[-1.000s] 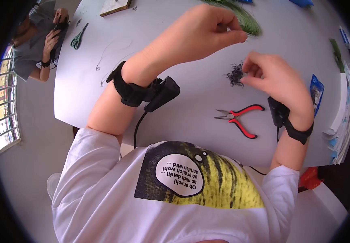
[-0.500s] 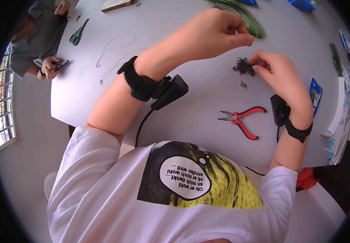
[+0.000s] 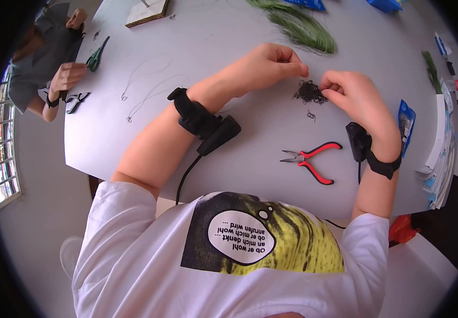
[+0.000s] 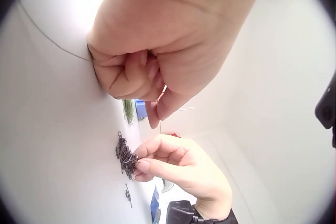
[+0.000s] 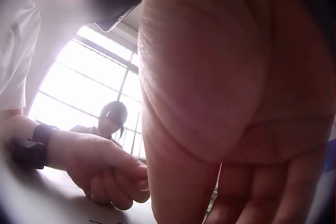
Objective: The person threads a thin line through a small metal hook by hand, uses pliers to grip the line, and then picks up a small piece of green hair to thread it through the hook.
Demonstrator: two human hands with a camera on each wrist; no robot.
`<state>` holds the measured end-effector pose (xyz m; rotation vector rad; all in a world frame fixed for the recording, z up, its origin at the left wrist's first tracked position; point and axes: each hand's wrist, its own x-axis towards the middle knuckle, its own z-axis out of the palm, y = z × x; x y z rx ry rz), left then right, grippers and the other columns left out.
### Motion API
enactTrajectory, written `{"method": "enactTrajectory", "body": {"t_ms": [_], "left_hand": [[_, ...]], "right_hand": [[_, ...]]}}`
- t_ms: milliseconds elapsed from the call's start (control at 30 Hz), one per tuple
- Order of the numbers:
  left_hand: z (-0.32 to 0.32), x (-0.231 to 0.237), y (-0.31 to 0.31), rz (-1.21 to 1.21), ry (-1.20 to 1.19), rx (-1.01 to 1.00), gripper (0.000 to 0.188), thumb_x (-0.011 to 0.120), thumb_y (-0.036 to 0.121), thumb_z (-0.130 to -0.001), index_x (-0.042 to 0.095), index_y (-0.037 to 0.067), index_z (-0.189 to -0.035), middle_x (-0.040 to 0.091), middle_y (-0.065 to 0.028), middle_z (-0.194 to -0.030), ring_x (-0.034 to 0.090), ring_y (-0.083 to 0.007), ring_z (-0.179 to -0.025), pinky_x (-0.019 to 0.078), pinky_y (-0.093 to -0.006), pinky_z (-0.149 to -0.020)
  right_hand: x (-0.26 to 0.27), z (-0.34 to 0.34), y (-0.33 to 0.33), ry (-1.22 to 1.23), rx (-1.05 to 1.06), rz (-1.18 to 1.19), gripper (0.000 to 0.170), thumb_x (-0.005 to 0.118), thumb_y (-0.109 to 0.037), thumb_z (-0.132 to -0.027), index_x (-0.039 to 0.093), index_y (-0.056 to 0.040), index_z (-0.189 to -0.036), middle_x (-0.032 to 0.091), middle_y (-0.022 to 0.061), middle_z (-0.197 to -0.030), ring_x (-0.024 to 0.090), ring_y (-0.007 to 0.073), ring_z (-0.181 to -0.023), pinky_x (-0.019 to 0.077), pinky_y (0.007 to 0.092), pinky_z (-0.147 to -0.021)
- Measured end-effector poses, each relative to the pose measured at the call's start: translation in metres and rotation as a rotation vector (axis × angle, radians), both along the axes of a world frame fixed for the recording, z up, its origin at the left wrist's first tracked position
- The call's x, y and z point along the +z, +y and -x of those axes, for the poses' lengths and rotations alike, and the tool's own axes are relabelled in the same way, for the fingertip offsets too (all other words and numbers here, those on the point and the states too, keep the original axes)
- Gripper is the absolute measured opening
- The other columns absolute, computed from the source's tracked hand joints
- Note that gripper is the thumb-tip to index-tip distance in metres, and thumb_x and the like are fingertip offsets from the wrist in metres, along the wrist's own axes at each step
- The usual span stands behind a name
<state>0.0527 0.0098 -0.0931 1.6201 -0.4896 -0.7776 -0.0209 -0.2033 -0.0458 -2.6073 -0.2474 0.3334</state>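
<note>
My left hand (image 3: 271, 63) hovers over the table just beyond a tangled pile of small dark wire pieces (image 3: 308, 93), thumb and forefinger pinched on a thin strand that barely shows at the tips. In the left wrist view its other fingers are curled into the palm. The right hand (image 3: 353, 93) is at the pile's right edge, thumb and fingertips pinching a small dark wire piece (image 4: 136, 158), largely covered by the fingers. One loose clump (image 3: 311, 115) lies nearer my body. Red-handled pliers (image 3: 306, 157) lie spread on the table.
Behind the hands lies a bundle of green strands (image 3: 306, 32). Thin looped lines (image 3: 149, 95) rest at left. A blue packet (image 3: 406, 124) lies right of my right wrist. Across the left edge another person (image 3: 43, 69) has a hand at green scissors (image 3: 96, 55), with small pliers (image 3: 77, 102) close by.
My left hand has come lower and nearer the pile. The right hand has stayed at the pile, which drew together and left a small clump apart. The other person's hand moved from small pliers to scissors.
</note>
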Motion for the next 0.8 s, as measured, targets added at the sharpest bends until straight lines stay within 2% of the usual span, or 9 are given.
{"method": "enactTrajectory", "body": {"t_ms": [67, 133, 300, 433, 533, 567, 633, 800], "left_hand": [[0.001, -0.003, -0.001, 0.002, 0.001, 0.000, 0.023, 0.067, 0.031, -0.092, 0.069, 0.009, -0.089, 0.066, 0.0064, -0.082, 0.040, 0.0002, -0.061, 0.0296, -0.0195, -0.053], [0.001, -0.001, -0.002, 0.008, -0.002, -0.004, 0.023, 0.067, 0.032, -0.092, 0.069, 0.009, -0.089, 0.064, 0.0071, -0.080, 0.039, 0.0004, -0.060, 0.0290, -0.0194, -0.053], [0.000, 0.002, -0.001, -0.035, 0.007, -0.011, 0.022, 0.067, 0.030, -0.093, 0.072, 0.009, -0.094, 0.054, 0.0102, -0.072, 0.035, 0.0008, -0.059, 0.0259, -0.0196, -0.052], [-0.002, 0.000, -0.001, -0.032, -0.001, -0.011, 0.021, 0.067, 0.030, -0.093, 0.071, 0.009, -0.094, 0.054, 0.0101, -0.072, 0.035, 0.0007, -0.059, 0.0257, -0.0197, -0.052], [-0.002, 0.001, -0.001, -0.026, -0.017, -0.009, 0.022, 0.066, 0.030, -0.094, 0.071, 0.009, -0.092, 0.056, 0.0095, -0.073, 0.036, 0.0008, -0.060, 0.0267, -0.0193, -0.052], [-0.001, -0.001, -0.001, -0.016, -0.023, -0.001, 0.022, 0.066, 0.030, -0.094, 0.071, 0.008, -0.092, 0.058, 0.0089, -0.075, 0.037, 0.0009, -0.060, 0.0277, -0.0190, -0.052], [-0.001, 0.000, 0.000, -0.008, -0.029, 0.013, 0.023, 0.065, 0.030, -0.094, 0.071, 0.008, -0.092, 0.060, 0.0084, -0.077, 0.038, 0.0010, -0.060, 0.0287, -0.0186, -0.053], [0.000, 0.005, 0.001, -0.079, -0.041, -0.010, 0.022, 0.065, 0.027, -0.094, 0.072, 0.006, -0.096, 0.064, 0.0065, -0.081, 0.044, 0.0008, -0.064, 0.0335, -0.0186, -0.056]], "right_hand": [[0.003, 0.002, 0.001, 0.008, -0.034, 0.007, 0.012, 0.064, -0.008, -0.081, 0.066, 0.0000, -0.089, 0.065, 0.0139, -0.071, 0.062, 0.0266, -0.063, 0.0472, 0.0358, -0.061], [0.007, 0.004, 0.002, 0.014, 0.001, 0.096, 0.015, 0.063, -0.009, -0.084, 0.064, 0.0026, -0.093, 0.065, 0.0139, -0.072, 0.061, 0.0223, -0.061, 0.0474, 0.0315, -0.061], [0.009, 0.004, 0.003, 0.069, 0.020, 0.038, 0.015, 0.063, -0.009, -0.084, 0.065, 0.0026, -0.093, 0.065, 0.0120, -0.071, 0.060, 0.0201, -0.061, 0.0473, 0.0306, -0.061], [0.009, 0.005, -0.003, 0.069, -0.013, -0.052, 0.014, 0.063, -0.008, -0.084, 0.065, 0.0033, -0.093, 0.066, 0.0103, -0.074, 0.060, 0.0166, -0.063, 0.0479, 0.0286, -0.063], [0.014, 0.004, -0.009, -0.010, 0.041, -0.006, 0.014, 0.063, -0.006, -0.085, 0.065, 0.0036, -0.094, 0.066, 0.0097, -0.078, 0.061, 0.0143, -0.066, 0.0484, 0.0267, -0.065], [0.014, 0.004, -0.008, -0.013, 0.047, -0.006, 0.014, 0.063, -0.006, -0.085, 0.065, 0.0036, -0.094, 0.066, 0.0097, -0.078, 0.061, 0.0143, -0.066, 0.0484, 0.0267, -0.065], [0.014, 0.003, -0.005, -0.051, -0.038, -0.103, 0.014, 0.064, -0.009, -0.083, 0.066, 0.0017, -0.091, 0.063, 0.0119, -0.071, 0.057, 0.0196, -0.060, 0.0456, 0.0305, -0.060], [0.008, -0.003, 0.000, 0.014, -0.025, -0.241, 0.015, 0.065, -0.009, -0.083, 0.067, 0.0035, -0.093, 0.064, 0.0113, -0.071, 0.058, 0.0163, -0.061, 0.0460, 0.0289, -0.060]]}}
